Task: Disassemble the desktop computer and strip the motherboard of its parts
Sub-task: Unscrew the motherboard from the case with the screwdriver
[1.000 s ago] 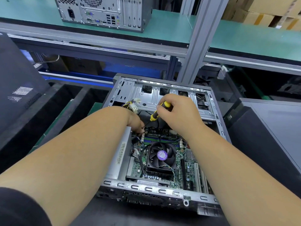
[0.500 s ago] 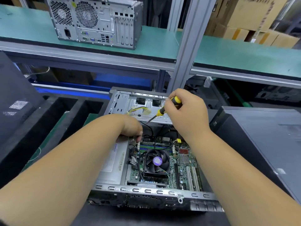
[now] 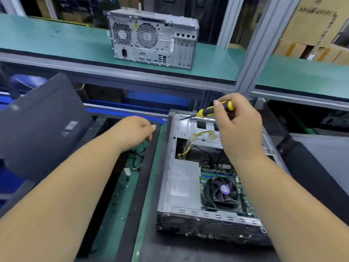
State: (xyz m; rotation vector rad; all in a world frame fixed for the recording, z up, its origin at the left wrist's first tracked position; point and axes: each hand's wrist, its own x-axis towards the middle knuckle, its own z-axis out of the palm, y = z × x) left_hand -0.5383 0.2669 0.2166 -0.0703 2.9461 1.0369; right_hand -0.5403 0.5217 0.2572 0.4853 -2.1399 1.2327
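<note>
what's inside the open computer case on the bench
Inside the open case: a silver power supply, the motherboard with its black cooler fan, and yellow-black cables. The right forearm covers the board's right side.

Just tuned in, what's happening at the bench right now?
A person is stripping an open desktop case lying on the bench. The right hand grips a yellow-and-black screwdriver, its tip above the case's far edge. The left hand reaches over the tray to the left, where loose cables lie. The cooler fan sits on the motherboard.
</note>
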